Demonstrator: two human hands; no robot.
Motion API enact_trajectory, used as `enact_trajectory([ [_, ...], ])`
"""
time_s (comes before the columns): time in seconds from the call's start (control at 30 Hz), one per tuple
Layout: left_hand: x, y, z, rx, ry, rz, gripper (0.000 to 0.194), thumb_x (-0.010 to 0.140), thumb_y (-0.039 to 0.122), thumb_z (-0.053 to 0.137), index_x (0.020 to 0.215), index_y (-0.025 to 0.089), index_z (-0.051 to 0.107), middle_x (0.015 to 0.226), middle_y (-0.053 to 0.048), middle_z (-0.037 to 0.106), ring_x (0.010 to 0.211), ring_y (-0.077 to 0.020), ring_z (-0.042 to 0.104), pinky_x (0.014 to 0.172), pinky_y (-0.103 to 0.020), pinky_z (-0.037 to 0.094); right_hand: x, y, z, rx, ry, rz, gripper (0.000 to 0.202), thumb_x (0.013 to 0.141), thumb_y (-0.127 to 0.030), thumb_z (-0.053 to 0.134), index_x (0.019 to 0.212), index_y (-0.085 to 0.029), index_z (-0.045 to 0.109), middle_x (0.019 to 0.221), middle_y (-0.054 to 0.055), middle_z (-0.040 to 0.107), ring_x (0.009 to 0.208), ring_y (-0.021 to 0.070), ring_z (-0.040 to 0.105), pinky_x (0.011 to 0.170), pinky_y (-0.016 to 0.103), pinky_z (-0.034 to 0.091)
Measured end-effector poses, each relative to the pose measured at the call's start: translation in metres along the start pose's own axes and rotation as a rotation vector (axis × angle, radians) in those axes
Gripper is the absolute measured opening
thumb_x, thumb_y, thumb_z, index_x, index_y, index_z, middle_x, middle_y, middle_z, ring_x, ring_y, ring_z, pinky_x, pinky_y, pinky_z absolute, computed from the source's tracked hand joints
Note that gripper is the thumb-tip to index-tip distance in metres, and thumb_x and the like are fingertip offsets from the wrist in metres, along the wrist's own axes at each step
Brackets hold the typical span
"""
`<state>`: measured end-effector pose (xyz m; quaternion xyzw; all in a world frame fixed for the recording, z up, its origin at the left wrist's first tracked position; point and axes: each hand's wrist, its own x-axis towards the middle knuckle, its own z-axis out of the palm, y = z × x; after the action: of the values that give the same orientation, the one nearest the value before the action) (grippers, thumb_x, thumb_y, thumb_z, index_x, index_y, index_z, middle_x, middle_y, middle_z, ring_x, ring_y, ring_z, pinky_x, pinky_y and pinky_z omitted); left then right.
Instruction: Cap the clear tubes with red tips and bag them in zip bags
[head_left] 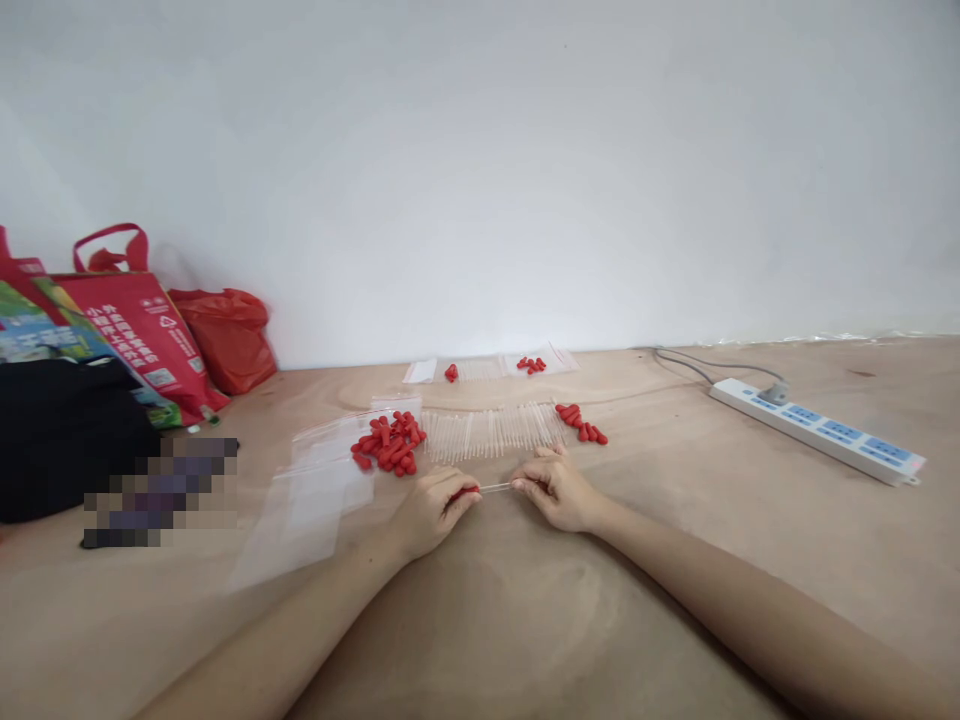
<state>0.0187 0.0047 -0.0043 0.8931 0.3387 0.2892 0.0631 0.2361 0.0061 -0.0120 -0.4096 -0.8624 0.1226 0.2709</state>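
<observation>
In the head view, my left hand [435,508] pinches a red rubber dropper bulb [470,490]. My right hand [555,490] grips the other end of a thin clear glass dropper tube [495,488], which runs level between the two hands and meets the bulb. Whether the tube sits inside the bulb is hidden by my left fingers. Just beyond my hands lies a row of similar clear tubes [487,430]. A pile of red bulbs [390,442] is at the row's left, and a smaller group of red bulbs [581,424] at its right end.
Clear zip bags [315,510] lie left of my hands. Near the wall are more tubes and red bulbs [532,365] on plastic. A white power strip [817,430] with a plugged cord is at right. Red bags [142,330] and black cloth [67,435] stand left.
</observation>
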Motion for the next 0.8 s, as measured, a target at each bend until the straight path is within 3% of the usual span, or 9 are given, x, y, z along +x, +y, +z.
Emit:
enact_trajectory([
  [0.27,0.000,0.002,0.003,0.015,0.042,0.090,0.019,0.086,0.024,0.042,0.079,0.015,0.056,0.068,-0.003,0.059,0.064,-0.0136,0.052,0.064,-0.026,0.041,0.001,-0.007,0.002,0.204,-0.048,0.083,0.027,0.084,-0.023,0.038,0.071,-0.018,0.061,0.068,0.000,0.063,0.068,0.0134,0.050,0.082,0.034,0.029],
  [0.5,-0.001,0.002,0.005,0.015,0.029,0.157,0.018,0.086,0.023,0.041,0.078,0.015,0.056,0.070,-0.004,0.060,0.064,-0.0139,0.052,0.063,-0.026,0.040,0.002,-0.007,0.007,0.340,-0.064,0.132,0.029,0.083,-0.024,0.038,0.067,-0.016,0.061,0.065,0.000,0.060,0.063,0.0116,0.051,0.064,0.023,0.034],
  [0.7,0.000,0.001,0.004,0.016,0.013,0.176,0.019,0.086,0.022,0.041,0.078,0.014,0.056,0.071,-0.004,0.061,0.065,-0.0142,0.053,0.063,-0.027,0.041,0.003,-0.008,0.011,0.314,-0.080,0.183,0.034,0.084,-0.027,0.037,0.066,-0.015,0.063,0.046,-0.005,0.046,0.046,0.0077,0.039,0.057,0.022,0.031],
  [0.8,0.002,0.001,0.004,0.008,0.021,0.132,0.019,0.086,0.024,0.041,0.079,0.016,0.056,0.072,-0.004,0.061,0.067,-0.0146,0.054,0.065,-0.027,0.042,0.005,-0.010,0.003,0.207,-0.083,0.120,0.032,0.084,-0.026,0.038,0.067,-0.017,0.064,0.049,-0.004,0.050,0.050,0.0085,0.043,0.064,0.025,0.031],
])
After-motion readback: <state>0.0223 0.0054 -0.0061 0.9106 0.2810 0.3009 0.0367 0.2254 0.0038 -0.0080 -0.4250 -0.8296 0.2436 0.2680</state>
